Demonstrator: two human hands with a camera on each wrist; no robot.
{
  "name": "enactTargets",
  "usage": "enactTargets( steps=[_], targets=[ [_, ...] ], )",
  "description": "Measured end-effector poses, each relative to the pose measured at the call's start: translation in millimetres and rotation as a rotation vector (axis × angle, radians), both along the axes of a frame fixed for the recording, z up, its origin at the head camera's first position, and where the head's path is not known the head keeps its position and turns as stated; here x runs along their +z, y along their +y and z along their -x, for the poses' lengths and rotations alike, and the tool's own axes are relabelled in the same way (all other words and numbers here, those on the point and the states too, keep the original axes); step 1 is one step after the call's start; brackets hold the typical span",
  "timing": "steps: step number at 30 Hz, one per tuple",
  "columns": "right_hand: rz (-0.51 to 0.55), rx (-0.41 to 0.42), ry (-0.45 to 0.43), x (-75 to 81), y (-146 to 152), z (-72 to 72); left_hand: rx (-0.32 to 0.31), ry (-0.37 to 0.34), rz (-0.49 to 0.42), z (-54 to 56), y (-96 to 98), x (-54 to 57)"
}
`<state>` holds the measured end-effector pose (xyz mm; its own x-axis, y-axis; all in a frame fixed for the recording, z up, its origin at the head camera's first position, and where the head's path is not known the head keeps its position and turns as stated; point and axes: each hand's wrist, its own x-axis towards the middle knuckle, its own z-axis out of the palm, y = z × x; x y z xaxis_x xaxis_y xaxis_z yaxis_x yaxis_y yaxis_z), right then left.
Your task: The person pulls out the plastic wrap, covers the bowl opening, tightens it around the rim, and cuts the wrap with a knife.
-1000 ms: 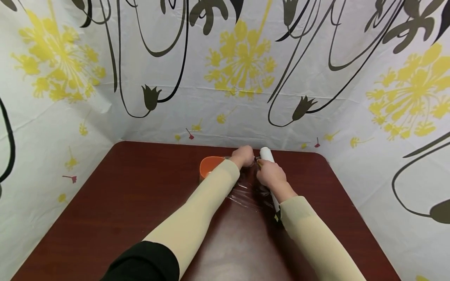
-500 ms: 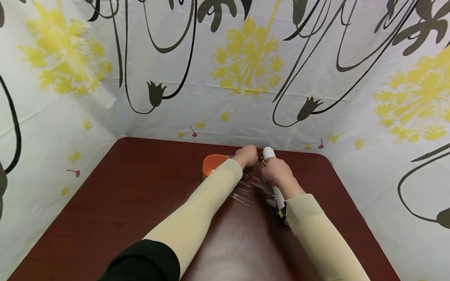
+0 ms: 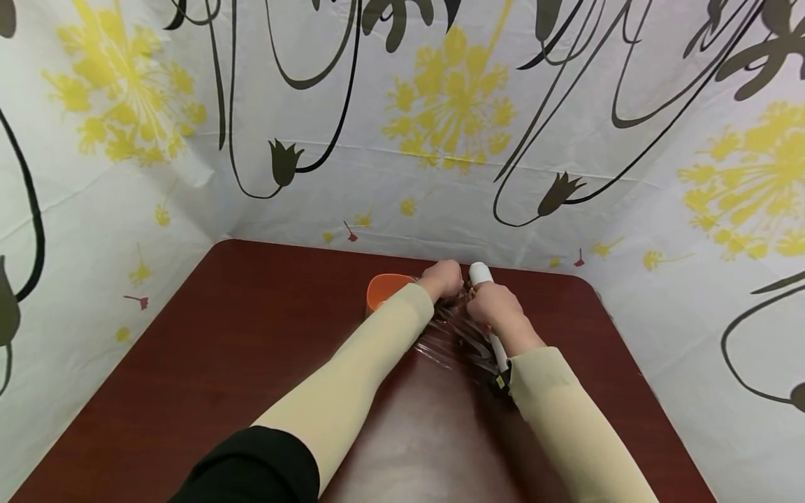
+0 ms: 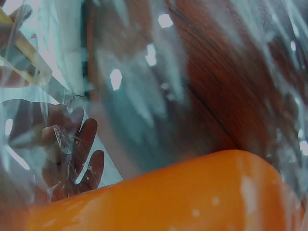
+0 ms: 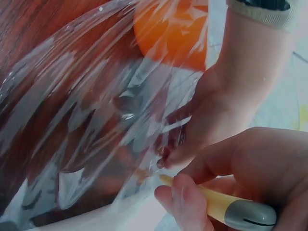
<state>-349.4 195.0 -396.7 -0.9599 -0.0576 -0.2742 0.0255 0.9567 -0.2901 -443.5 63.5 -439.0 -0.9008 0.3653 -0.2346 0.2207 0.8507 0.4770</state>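
At the far side of the table my left hand (image 3: 443, 278) pinches clear plastic film (image 5: 77, 125), its fingers partly behind the film in both wrist views. Close beside it, my right hand (image 3: 497, 307) grips a utility knife (image 5: 224, 207) with a yellow and grey handle. The knife's tip points at the film by the left hand's fingertips. Under the right hand lies a white roll (image 3: 481, 272), lengthwise on the table. An orange container (image 3: 385, 286) stands left of the left hand, partly hidden by the sleeve, with film in front of it in the right wrist view.
A dark strap-like item with a yellow mark (image 3: 501, 381) shows at the right cuff near the roll's near end. The dark red table (image 3: 283, 314) ends at a patterned cloth wall (image 3: 352, 175) just beyond the hands.
The head view has shifted slightly, so the scene sits a little farther right. The film's folds between the hands look more crumpled. Both hands keep their grips.
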Motion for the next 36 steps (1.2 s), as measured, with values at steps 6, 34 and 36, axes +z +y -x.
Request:
enactTargets(
  steps=[6, 34, 36],
  targets=[
    [-0.010, 0.020, 0.013, -5.4, -4, 4.9, -0.013, -0.004, -0.006, -1.9, 3.9, 4.3],
    [0.005, 0.016, -0.045, -0.6, -1, -6.5, 0.021, 0.057, -0.117, -8.3, -4.9, 9.6],
    [0.025, 0.011, -0.051, -1.5, -1, -5.7, 0.006, 0.048, -0.141, -9.8, -7.3, 11.4]
  ],
)
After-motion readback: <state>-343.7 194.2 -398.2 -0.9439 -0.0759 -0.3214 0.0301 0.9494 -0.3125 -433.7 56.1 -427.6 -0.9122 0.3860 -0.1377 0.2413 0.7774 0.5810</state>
